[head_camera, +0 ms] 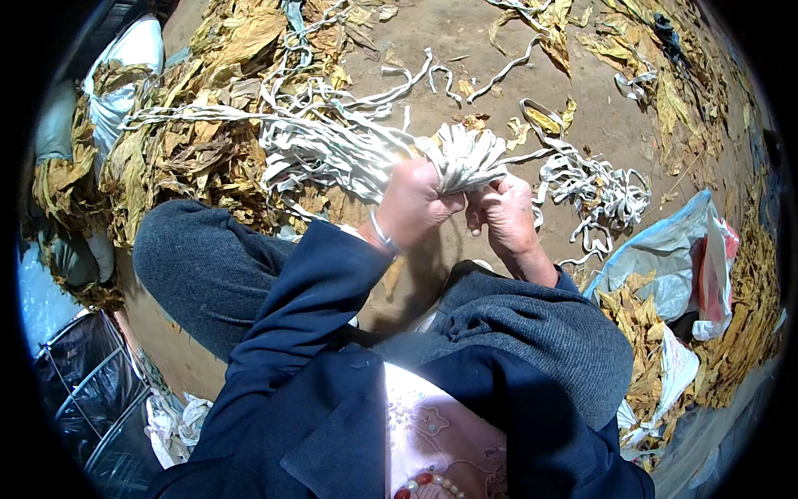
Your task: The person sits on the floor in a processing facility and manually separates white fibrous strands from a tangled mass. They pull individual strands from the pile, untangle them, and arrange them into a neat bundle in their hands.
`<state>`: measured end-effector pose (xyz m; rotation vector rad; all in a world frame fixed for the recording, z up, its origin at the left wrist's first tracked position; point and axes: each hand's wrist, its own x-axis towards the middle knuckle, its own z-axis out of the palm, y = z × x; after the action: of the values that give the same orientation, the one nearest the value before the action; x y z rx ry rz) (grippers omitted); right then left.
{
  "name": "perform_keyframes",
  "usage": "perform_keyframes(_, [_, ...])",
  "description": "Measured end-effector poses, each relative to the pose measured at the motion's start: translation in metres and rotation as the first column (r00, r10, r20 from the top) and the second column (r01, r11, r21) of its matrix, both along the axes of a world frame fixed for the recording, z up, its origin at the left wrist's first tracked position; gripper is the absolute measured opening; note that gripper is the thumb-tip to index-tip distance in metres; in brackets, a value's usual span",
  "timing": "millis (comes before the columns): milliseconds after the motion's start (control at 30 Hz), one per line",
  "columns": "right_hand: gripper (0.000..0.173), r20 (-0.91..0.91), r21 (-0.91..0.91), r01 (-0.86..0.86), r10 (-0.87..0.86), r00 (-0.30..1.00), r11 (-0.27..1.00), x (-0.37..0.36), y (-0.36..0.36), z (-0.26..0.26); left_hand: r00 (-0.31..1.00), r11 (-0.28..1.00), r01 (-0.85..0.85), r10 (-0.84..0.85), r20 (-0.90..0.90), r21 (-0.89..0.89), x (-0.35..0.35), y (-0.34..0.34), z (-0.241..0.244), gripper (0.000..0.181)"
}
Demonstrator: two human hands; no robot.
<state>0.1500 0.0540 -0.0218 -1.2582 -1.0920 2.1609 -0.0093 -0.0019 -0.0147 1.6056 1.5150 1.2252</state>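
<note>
My left hand (421, 193), slightly blurred and wearing a bracelet, is closed around the base of a looped bundle of white fabric strips (467, 156). The bundle's loops fan out above my fist. At its right side, my right hand (506, 209) pinches a strip where it meets the bundle; one strip runs from there to a tangled heap of white strips (595, 187) on the ground. Left of my hands lies a larger pile of long white strips (324, 146), spread over dried leaves, with some strands trailing far left.
Dried yellow-brown leaves (230, 50) are heaped at the left, and more dried leaves (673, 106) line the right. A plastic sack (667, 249) lies at the right beside my knee. Loose strips are scattered on the bare earth floor (411, 31). A metal frame (93, 380) stands at lower left.
</note>
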Motion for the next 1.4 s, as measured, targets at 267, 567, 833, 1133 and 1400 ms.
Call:
perform_keyframes(267, [0.021, 0.069, 0.11, -0.244, 0.237, 0.969, 0.964, 0.004, 0.018, 0.018, 0.886, 0.843, 0.098, 0.168, 0.433, -0.528, -0.016, 0.001, -0.005, 0.015])
perform_keyframes(567, [0.019, 0.148, 0.003, -0.499, 0.493, 0.857, 0.867, 0.007, 0.04, 0.029, 0.89, 0.806, 0.266, 0.004, 0.455, -0.528, -0.024, 0.007, 0.004, 0.014])
perform_keyframes(833, [0.02, 0.436, 0.614, -0.527, 0.304, 0.847, 0.587, 0.0, 0.024, 0.026, 0.905, 0.815, 0.231, 0.02, 0.425, -0.531, -0.021, 0.005, 0.004, 0.018])
perform_keyframes(1133, [0.017, 0.552, 0.796, -0.558, 0.095, 0.828, 0.234, -0.002, 0.009, 0.019, 0.873, 0.815, 0.213, 0.088, 0.48, -0.538, -0.017, 0.006, 0.0, 0.012])
perform_keyframes(1400, [0.017, 0.565, 0.788, -0.543, 0.009, 0.825, 0.291, 0.003, 0.005, 0.011, 0.838, 0.761, 0.291, 0.091, 0.539, -0.58, -0.012, 0.006, -0.006, 0.008])
